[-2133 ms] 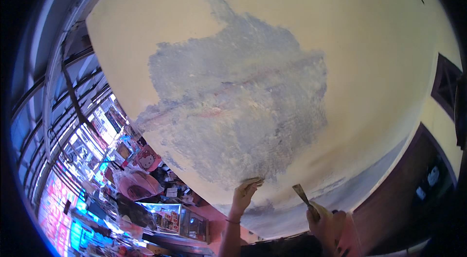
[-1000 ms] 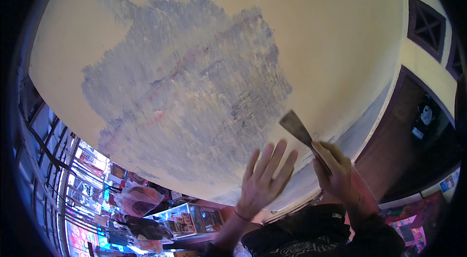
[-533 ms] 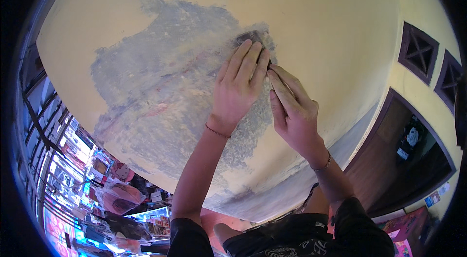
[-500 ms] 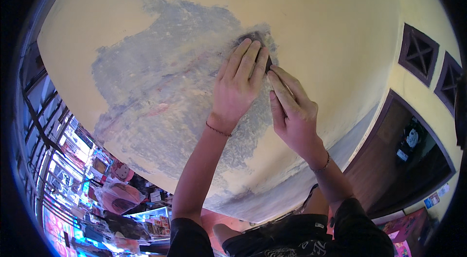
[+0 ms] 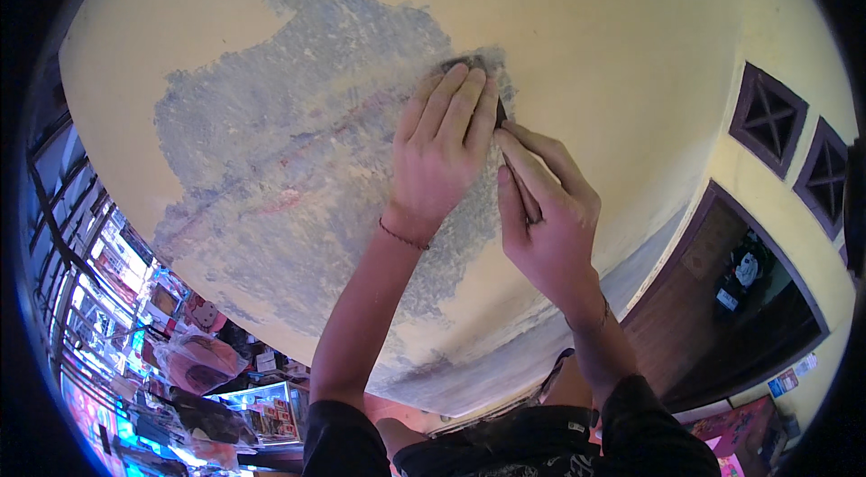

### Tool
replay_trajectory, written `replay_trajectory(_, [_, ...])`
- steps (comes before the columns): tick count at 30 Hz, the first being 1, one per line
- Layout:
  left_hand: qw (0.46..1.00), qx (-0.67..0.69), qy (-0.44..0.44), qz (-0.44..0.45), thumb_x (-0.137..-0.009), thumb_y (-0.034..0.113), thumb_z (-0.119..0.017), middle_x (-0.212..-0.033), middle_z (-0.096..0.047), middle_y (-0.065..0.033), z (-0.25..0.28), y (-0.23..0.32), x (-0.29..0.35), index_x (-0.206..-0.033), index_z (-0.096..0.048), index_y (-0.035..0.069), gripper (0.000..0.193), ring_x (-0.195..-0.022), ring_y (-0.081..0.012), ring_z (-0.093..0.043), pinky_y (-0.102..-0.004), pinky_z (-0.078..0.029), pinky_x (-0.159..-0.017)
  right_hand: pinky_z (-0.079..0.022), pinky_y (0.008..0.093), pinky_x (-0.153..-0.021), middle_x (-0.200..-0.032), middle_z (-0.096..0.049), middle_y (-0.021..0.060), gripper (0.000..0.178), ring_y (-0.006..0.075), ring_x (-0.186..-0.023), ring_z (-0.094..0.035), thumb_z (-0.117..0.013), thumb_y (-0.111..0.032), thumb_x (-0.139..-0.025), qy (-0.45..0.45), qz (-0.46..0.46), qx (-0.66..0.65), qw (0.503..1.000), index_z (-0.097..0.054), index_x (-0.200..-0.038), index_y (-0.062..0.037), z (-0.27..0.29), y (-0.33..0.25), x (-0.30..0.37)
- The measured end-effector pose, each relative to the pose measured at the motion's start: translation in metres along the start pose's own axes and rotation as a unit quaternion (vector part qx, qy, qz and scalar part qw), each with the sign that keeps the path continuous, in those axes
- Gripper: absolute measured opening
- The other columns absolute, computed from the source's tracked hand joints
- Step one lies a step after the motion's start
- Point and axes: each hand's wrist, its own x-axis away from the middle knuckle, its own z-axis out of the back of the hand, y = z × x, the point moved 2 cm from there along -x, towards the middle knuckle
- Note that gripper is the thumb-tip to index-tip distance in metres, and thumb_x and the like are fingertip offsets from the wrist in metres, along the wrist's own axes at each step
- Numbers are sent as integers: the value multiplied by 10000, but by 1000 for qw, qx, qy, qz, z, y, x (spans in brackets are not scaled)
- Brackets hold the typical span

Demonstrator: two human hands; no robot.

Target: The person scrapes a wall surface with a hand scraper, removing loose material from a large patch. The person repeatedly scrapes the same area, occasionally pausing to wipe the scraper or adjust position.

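Note:
A dark sheet of sandpaper (image 5: 502,113) lies against a cream wall (image 5: 613,53), on the upper right part of a rough grey patch (image 5: 271,116). My left hand (image 5: 442,129) presses flat over it with the fingers stretched up and side by side, covering most of the sheet. Just below and to the right, my right hand (image 5: 552,206) has its fingertips at the sheet's lower corner, fingers bent and thumb tucked toward them. What sits between that thumb and the fingers is partly hidden. Dust whitens the fingers of both hands.
Dark-framed vents (image 5: 769,119) and a doorway (image 5: 722,296) are at the right. At lower left stand a glass display case (image 5: 271,409), bagged goods (image 5: 200,360) and metal bars (image 5: 54,215). A colourful box-like piece (image 5: 744,432) sits at lower right.
The view has shifted slightly, so the patch's left edge sits farther left. My left hand stays on the sandpaper at about the same spot; my right fingers are a little more bent.

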Motion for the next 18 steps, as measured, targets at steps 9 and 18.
replay_trajectory(9, [1000, 3, 6, 4, -812, 101, -701, -1210, -700, -73, 3, -1, -4, -1161, -738, 56, 354, -1167, -263, -678, -407, -549, -967, -593, 345, -807, -1146, -711, 173, 301, 303, -976, -739, -653, 74, -884, -11, 14, 11, 1000, -724, -1172, 25, 0, 0, -4])
replay_trajectory(18, [1000, -7, 16, -6, -814, 110, -695, -1185, -706, -69, 4, -1, -4, -1135, -742, 59, 328, -1152, -255, -682, -395, -560, -926, -590, 339, -797, -1116, -717, 175, 297, 303, -964, -740, -660, 77, -883, -26, -6, 30, 999, -725, -1168, 22, 3, -7, -9])
